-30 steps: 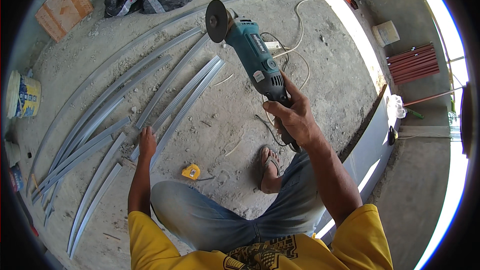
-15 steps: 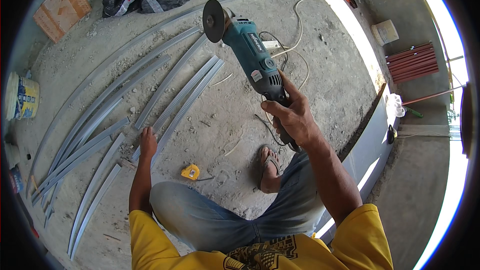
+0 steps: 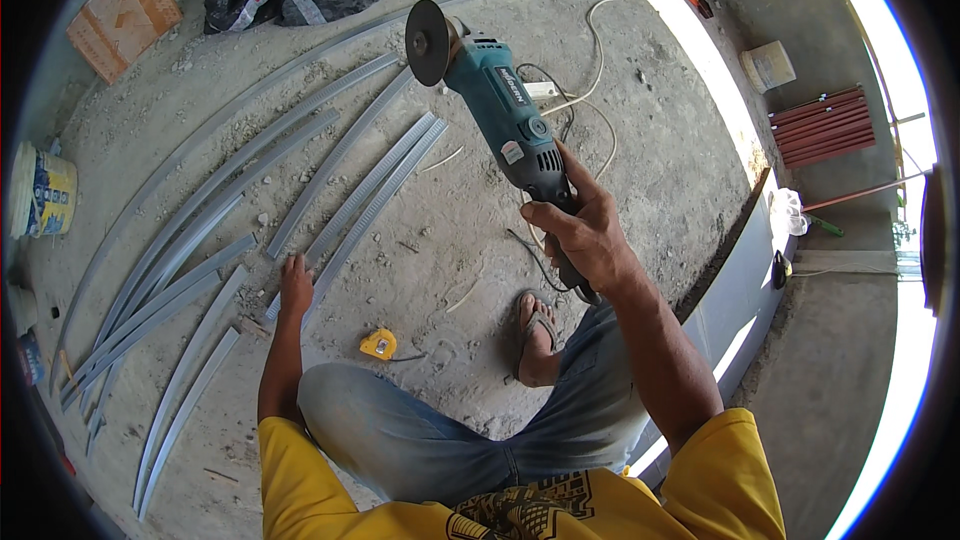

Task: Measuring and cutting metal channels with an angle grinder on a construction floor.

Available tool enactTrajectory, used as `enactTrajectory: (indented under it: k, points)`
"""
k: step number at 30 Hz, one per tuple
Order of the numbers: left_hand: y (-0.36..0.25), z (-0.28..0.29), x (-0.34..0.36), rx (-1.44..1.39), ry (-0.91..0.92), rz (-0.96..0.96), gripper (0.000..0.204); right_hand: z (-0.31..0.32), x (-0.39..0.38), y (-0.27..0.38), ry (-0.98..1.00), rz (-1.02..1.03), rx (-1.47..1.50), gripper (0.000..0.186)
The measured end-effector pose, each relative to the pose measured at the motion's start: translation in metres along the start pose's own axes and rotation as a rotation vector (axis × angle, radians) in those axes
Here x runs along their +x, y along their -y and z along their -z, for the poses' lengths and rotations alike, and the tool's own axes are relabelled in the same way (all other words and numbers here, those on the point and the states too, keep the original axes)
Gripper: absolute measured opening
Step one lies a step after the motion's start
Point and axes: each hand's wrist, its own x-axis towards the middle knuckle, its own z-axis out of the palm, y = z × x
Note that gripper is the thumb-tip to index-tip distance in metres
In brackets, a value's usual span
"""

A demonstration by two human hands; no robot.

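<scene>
The right hand (image 3: pixel 585 230) is wrapping its fingers around a teal angle grinder (image 3: pixel 500 105) raised clear of the floor, while the left hand (image 3: pixel 296 285), fingers flat, is pressing a grey ribbed metal strip (image 3: pixel 365 210), seemingly not yet cut.

Teal angle grinder (image 3: pixel 505 105), yellow tape measure (image 3: pixel 378 344), grey strips (image 3: pixel 360 202)

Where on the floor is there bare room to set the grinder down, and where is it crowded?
Bare concrete lies between the yellow tape measure, the sandalled foot and the ribbed metal strips, below the angle grinder held up by the right hand. Left of the left hand, the grey metal channels crowd the floor; cables clutter the far side.
</scene>
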Motion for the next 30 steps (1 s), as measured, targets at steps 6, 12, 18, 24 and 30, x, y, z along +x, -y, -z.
enactTrajectory:
  k: [6, 12, 18, 24, 30]
  points:
    - [-0.004, 0.0, 0.001, 0.022, 0.005, 0.007, 0.048, 0.001, -0.001, 0.0, 0.008, -0.003, -0.011, 0.082]
    - [0.002, -0.003, 0.006, 0.01, 0.018, 0.009, 0.048, -0.003, -0.002, 0.001, 0.0, -0.005, -0.006, 0.083]
    - [0.0, -0.004, 0.007, -0.006, 0.036, 0.039, 0.049, -0.002, -0.002, 0.002, 0.012, 0.004, -0.001, 0.082]
    - [-0.005, -0.003, 0.005, 0.036, 0.01, -0.006, 0.051, -0.003, -0.004, 0.002, 0.007, -0.017, -0.014, 0.082]
    - [0.009, -0.007, -0.009, -0.017, -0.097, -0.031, 0.055, -0.026, -0.011, 0.006, 0.01, -0.036, -0.015, 0.08]
